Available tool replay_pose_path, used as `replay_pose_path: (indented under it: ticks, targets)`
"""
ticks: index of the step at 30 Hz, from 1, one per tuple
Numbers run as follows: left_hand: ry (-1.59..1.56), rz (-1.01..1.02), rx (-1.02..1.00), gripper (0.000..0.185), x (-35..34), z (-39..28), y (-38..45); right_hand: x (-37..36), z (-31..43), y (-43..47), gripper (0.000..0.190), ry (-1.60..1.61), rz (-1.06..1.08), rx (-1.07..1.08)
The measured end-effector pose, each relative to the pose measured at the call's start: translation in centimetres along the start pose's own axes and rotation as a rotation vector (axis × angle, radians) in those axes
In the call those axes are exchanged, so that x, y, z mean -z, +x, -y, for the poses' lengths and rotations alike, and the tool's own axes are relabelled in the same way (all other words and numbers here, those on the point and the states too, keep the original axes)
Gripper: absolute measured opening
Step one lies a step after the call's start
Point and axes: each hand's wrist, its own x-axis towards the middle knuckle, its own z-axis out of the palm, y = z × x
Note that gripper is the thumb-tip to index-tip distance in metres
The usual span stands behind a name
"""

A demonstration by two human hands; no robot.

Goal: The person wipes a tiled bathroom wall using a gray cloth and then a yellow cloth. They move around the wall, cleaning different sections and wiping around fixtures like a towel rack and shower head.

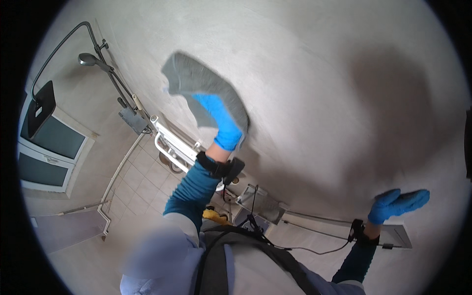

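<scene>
My left hand point(223, 123), in a blue disposable glove, grips a grey cloth point(204, 77) spread over the pale plastered wall point(295, 92). Blur softens the cloth's upper part, and one edge of it hangs free of my fingers. Farther right, my right hand point(398, 206), also gloved in blue, holds nothing. Its thumb stands apart from the fingers, close to the wall; whether it touches cannot be told.
On the left stands a shower column with a hand shower point(90, 60) and a square overhead shower point(42, 110). A white metal frame point(173, 140) is below my left forearm. Black cables point(317, 252) run across my front. A window point(55, 147) is at far left.
</scene>
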Motion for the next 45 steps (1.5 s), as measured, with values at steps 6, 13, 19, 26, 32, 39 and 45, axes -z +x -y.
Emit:
replay_pose_path:
  ticks: [6,13,19,26,32,39,45]
  targets:
    - [0.852,0.398,-1.219,0.045,-11.3,-11.1,2.0,-0.5,-0.5,0.2,0.062,0.103,-0.042,0.008]
    - [1.321,0.866,-0.995,0.071,-8.2,-8.8,3.5,-0.8,-0.9,-0.4,0.064,0.134,-0.080,-0.052]
    - [1.050,0.969,-0.533,0.075,-0.4,-3.0,-2.0,-0.7,-1.2,-0.7,0.064,0.101,-0.012,-0.072]
    - [0.835,0.803,-0.583,0.072,0.7,-2.3,-4.2,3.0,1.9,-0.7,0.058,0.367,0.133,-0.135]
    - [0.407,1.127,0.072,0.059,-2.9,-7.4,-8.5,5.7,8.7,-1.1,0.049,1.353,0.711,-0.210]
    - [0.348,1.829,-0.709,0.051,-11.6,-16.2,-15.5,4.4,11.2,-4.1,0.052,2.398,0.726,-1.103]
    - [0.233,2.144,-0.908,0.040,-15.5,-16.0,-19.2,7.5,9.0,-7.2,0.048,2.382,0.851,-1.404]
